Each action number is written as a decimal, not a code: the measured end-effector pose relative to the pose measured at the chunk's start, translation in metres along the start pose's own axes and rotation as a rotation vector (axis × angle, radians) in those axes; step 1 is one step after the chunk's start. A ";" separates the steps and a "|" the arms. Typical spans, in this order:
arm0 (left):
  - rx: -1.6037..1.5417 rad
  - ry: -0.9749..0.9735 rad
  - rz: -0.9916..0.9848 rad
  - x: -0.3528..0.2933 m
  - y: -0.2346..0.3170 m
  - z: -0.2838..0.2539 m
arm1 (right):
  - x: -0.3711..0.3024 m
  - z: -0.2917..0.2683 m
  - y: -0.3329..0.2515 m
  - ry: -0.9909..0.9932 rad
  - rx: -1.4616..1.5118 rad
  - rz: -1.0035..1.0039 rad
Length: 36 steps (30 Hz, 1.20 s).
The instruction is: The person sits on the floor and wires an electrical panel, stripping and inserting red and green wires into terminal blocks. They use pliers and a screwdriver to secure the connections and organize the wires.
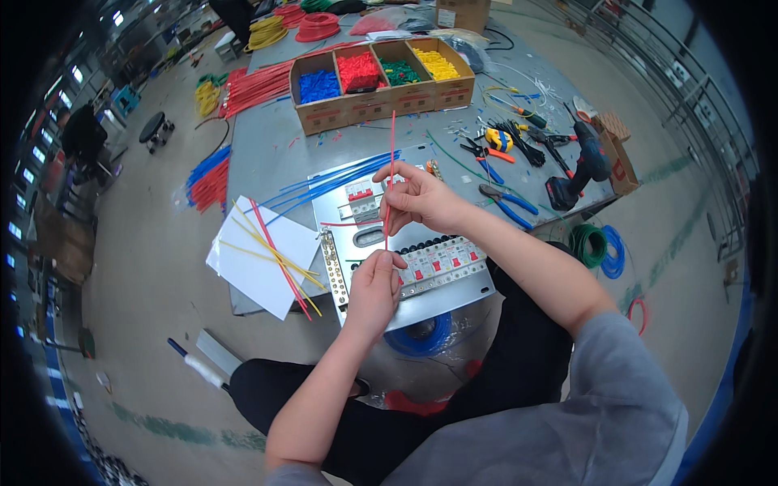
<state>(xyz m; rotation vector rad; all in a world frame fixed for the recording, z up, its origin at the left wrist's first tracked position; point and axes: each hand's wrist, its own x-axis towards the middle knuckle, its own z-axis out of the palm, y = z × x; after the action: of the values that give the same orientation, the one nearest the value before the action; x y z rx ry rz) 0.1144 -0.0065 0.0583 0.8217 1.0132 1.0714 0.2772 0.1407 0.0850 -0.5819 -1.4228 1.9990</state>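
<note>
- Holding a thin red wire (394,134) nearly upright, in front of the chest and above a silver panel (444,300).
- Pinching the wire partway up between thumb and fingertips of the right hand (421,199), leaving its upper length free.
- Clamping thumb and forefinger of the left hand (374,290) together at the wire's lower part, below the right hand; cannot tell whether the end pokes past the fingertips.
- Keeping both hands close but apart, joined only by the wire.
- Having beneath the hands, on the panel, a row of breakers (438,266) with red switches, a smaller breaker group (362,194), a brass-coloured terminal strip (334,265) and a second red wire (347,223) lying roughly crosswise.
- Showing blue wires (320,188) across the panel's far left corner, and white sheets (271,296) on the left with yellow wires (259,236) crossing over them.
- Facing a cardboard box (405,104) on the grey table (263,174), split into four compartments of blue, red, green and yellow pieces.
- Having on the right blue-handled pliers (519,215), orange-handled cutters (496,154), a yellow-and-blue tape measure (499,140) and a cordless drill (592,154).
- Sitting with a blue coil (418,338) just below the panel's near edge.
</note>
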 end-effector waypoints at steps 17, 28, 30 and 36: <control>-0.042 -0.082 0.101 0.003 -0.003 -0.005 | 0.017 0.004 0.014 0.058 0.119 -0.174; 0.239 -0.090 0.028 -0.001 -0.009 -0.014 | 0.024 -0.022 -0.004 0.244 0.014 -0.198; 0.343 -0.021 0.084 -0.005 -0.009 -0.014 | 0.023 -0.025 -0.010 0.276 -0.047 -0.097; 0.474 0.078 0.156 -0.002 -0.015 -0.026 | 0.013 -0.003 0.004 0.153 -0.104 0.154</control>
<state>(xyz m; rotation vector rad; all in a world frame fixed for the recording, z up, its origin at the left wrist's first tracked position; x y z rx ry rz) 0.0947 -0.0114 0.0363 1.2658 1.3107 1.0123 0.2690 0.1510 0.0805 -0.8952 -1.4315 1.9576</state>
